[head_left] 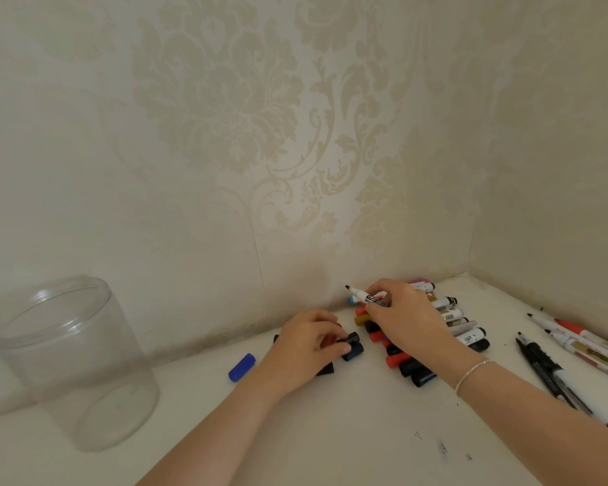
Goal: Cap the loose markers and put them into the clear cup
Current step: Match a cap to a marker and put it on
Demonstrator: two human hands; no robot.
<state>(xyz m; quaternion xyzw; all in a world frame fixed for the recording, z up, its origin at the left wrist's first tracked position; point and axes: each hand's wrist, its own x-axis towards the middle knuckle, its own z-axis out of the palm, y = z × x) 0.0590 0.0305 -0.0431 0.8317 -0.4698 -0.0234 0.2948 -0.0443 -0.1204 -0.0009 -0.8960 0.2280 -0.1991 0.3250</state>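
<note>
Marker (367, 296), uncapped, pinched by right hand (406, 317) fingers above the marker pile (446, 320); left hand (306, 345) fingers pinch black cap (350, 339); clear cup (71, 363) stands well apart.

Damask wallpaper (253, 110) (cream), white tabletop (330, 433)

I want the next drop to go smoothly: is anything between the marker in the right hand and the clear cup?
Only the left hand, gripping a black cap, and a loose blue cap lie on the table between the uncapped marker held by the right hand and the clear cup. The cup's mouth looks unobstructed.
</note>
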